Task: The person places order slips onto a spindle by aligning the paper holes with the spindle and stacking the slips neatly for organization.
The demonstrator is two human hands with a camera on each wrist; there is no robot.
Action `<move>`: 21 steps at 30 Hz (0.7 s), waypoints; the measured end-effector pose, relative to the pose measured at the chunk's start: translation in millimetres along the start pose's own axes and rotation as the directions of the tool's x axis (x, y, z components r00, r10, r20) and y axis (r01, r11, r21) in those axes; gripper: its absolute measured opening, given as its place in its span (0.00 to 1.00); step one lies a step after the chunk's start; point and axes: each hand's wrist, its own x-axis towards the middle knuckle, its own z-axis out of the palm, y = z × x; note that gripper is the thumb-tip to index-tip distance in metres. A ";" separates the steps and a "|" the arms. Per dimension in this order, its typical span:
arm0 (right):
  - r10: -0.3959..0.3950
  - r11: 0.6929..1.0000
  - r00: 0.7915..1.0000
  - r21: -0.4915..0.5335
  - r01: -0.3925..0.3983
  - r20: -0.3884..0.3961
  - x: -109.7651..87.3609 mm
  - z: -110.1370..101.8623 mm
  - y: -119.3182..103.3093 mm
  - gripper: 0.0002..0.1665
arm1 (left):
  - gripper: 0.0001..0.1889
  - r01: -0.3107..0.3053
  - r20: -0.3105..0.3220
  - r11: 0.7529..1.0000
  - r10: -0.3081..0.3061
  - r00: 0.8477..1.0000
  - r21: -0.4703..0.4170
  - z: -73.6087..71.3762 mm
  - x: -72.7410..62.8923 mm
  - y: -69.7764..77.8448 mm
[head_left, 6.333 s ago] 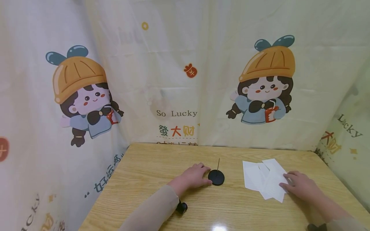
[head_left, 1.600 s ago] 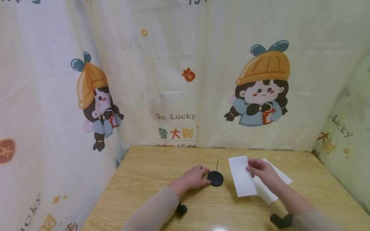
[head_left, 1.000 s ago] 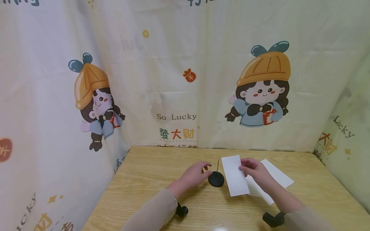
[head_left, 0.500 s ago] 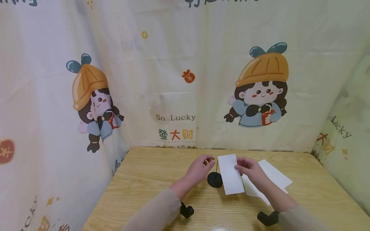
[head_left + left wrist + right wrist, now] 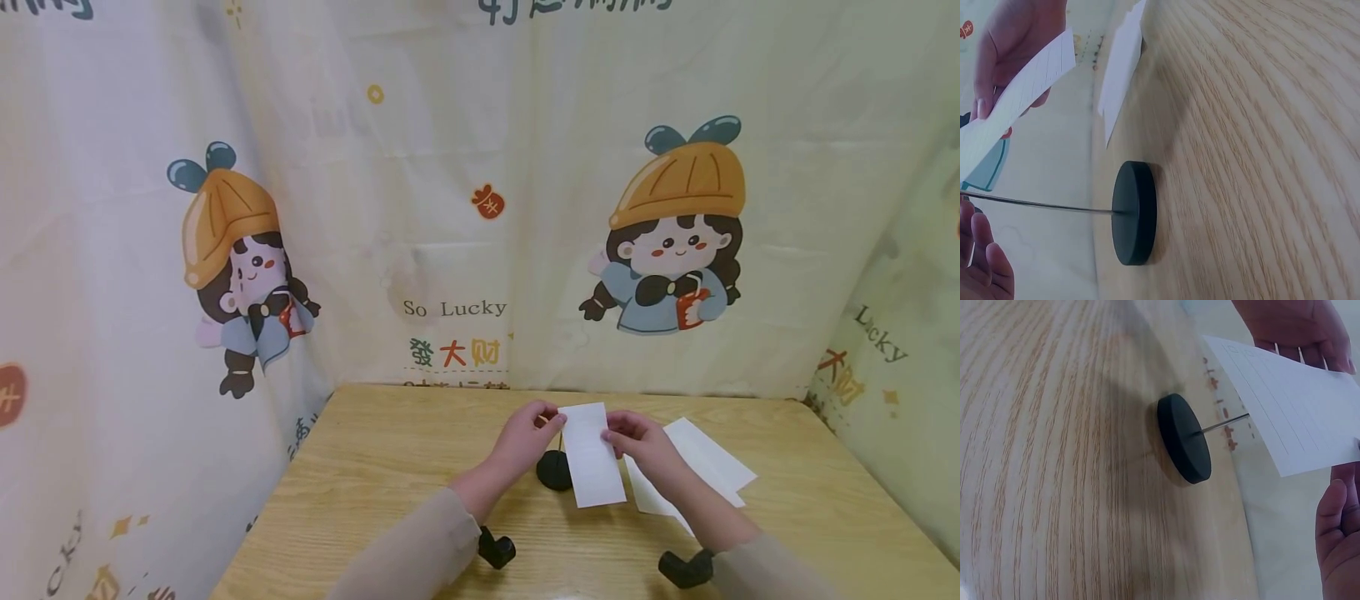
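In the head view, my right hand (image 5: 645, 442) pinches a white paper slip (image 5: 594, 462) by its right edge and holds it upright over the table. Faint printed lines show on the slip (image 5: 1297, 403) in the right wrist view. My left hand (image 5: 521, 437) has its thumb at the slip's upper left corner, with the other fingers curled behind. Beneath and just left of the slip stands a bill spike: a round black base (image 5: 1135, 212) with a thin metal rod (image 5: 1041, 204) pointing up. In the head view the slip covers part of the base.
More white paper slips (image 5: 712, 454) lie overlapping on the wooden table (image 5: 390, 467), right of the spike and partly behind my right forearm. A patterned curtain (image 5: 450, 250) hangs along the back edge and both sides. Black wrist devices (image 5: 686, 569) sit at both cuffs.
My right hand has picked a slip from the pile and carried it left to the spike. My left hand has lifted off the black base and risen to the slip's corner.
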 end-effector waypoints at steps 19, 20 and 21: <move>0.025 0.999 1.000 -0.026 -0.025 0.004 -0.8 3.8 -0.9 0.22 | 0.11 0.044 -0.038 0.998 -0.045 0.998 -0.040 7.4 3.9 -2.4; 0.026 0.999 1.000 -0.028 -0.026 0.004 -1.1 4.2 -1.5 0.23 | 0.11 0.048 -0.039 0.998 -0.049 0.998 -0.039 7.5 4.1 -2.4; 0.028 0.999 1.000 -0.030 -0.028 0.004 -1.1 4.4 -1.8 0.23 | 0.11 0.053 -0.040 0.998 -0.055 0.998 -0.039 7.5 4.1 -2.2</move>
